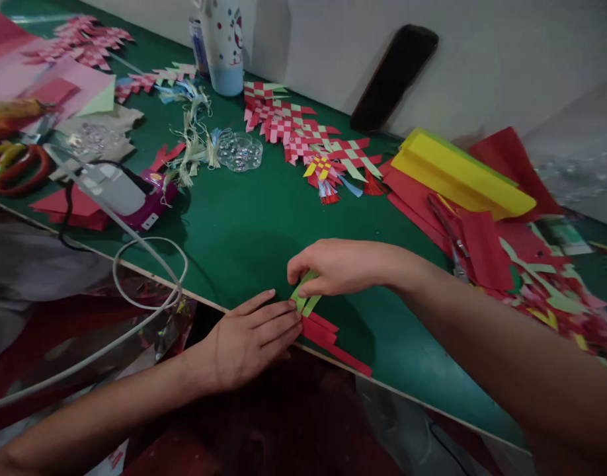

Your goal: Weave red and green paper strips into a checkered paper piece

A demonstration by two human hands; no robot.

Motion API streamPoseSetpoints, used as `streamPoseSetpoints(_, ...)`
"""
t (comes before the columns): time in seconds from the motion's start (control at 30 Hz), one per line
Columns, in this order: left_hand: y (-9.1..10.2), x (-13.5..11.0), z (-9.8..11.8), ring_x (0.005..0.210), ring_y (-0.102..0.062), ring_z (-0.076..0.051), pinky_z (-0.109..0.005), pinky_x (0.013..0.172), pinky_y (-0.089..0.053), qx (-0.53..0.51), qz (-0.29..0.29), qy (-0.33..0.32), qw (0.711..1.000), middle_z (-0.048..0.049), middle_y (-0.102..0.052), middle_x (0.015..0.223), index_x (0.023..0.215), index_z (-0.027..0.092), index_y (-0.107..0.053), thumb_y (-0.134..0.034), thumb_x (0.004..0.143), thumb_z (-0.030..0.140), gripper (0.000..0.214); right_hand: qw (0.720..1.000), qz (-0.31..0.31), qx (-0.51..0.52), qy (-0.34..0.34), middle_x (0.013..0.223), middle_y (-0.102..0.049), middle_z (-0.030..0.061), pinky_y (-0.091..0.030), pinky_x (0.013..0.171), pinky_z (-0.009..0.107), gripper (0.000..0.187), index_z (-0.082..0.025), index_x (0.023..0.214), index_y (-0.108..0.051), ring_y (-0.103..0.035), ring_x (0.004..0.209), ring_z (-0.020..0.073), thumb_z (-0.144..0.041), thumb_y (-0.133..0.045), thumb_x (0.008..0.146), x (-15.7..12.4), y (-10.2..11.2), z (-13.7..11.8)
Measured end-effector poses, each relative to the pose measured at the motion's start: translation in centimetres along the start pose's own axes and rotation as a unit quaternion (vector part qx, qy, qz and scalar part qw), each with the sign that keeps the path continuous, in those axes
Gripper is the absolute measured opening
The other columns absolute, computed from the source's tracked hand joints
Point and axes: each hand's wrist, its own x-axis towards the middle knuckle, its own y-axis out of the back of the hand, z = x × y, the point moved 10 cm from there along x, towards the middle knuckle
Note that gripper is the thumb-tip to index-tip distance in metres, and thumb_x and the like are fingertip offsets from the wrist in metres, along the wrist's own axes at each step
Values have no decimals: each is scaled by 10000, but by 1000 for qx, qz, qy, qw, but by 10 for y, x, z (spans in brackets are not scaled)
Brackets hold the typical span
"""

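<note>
At the table's front edge, my left hand (251,340) lies with fingers stretched out, its fingertips pressing on the near end of some paper strips. Red paper strips (328,336) fan out from under those fingertips toward the right, partly over the edge. My right hand (333,264) is closed, thumb against curled fingers, pinching a light green paper strip (304,285) just above the left fingertips. The green strip meets the red ones there, but the fingers hide how they join.
Woven paper fish (293,125) with tassels lie at the back. Nearby are a clear bead dish (240,152), a bottle (224,49) and a leaning phone (395,76). Yellow paper (457,175), scissors (449,231) and scraps (561,304) lie right; a white cable (149,244) and orange-handled scissors (23,168) left.
</note>
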Motion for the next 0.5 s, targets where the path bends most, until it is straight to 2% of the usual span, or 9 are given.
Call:
streamPoseSetpoints(0.07, 2, 1, -1, 1249, -556, -183, -419, 1204, -273, -4, 5, 2, 1000, -39, -665, 1265, 1242, 150, -602, -515, 985, 259, 293, 997, 74, 13, -28, 1010, -737, 25, -420, 672, 266, 225, -229, 1053, -704, -661, 855, 187, -290, -601, 863, -14, 8, 13)
streamPoseSetpoints(0.13, 5, 5, -2, 1222, -572, -172, -416, 1192, -299, -11, 16, 8, 1000, -31, -688, 1221, 1208, 164, -621, -546, 973, 287, 276, 986, 144, 49, -62, 1016, -731, 35, -440, 703, 284, 261, -225, 1089, -673, -662, 883, 201, -364, -546, 908, -27, 10, 27)
streamPoseSetpoints(0.27, 12, 18, -8, 1077, -634, -149, -365, 1117, -389, -32, 38, 29, 998, 2, -743, 1050, 1080, 184, -670, -562, 964, 364, 239, 945, 249, 170, -123, 986, -726, 34, -478, 724, 294, 248, -223, 1093, -643, -667, 872, 191, -353, -551, 903, -47, -7, 51)
streamPoseSetpoints(0.37, 14, 28, -12, 971, -652, -131, -327, 1011, -430, -45, 46, 44, 997, 40, -750, 954, 977, 192, -677, -571, 965, 317, 164, 905, 319, 248, -135, 943, -727, 21, -498, 730, 292, 237, -234, 1084, -645, -671, 833, 172, -330, -590, 875, -53, -20, 59)
streamPoseSetpoints(0.5, 13, 32, -15, 924, -651, -118, -325, 914, -407, -39, 50, 69, 996, 42, -745, 928, 950, 197, -663, -511, 990, 204, 157, 871, 397, 257, -134, 887, -717, 10, -510, 738, 305, 228, -239, 1088, -653, -663, 788, 160, -268, -588, 872, -60, -26, 57)
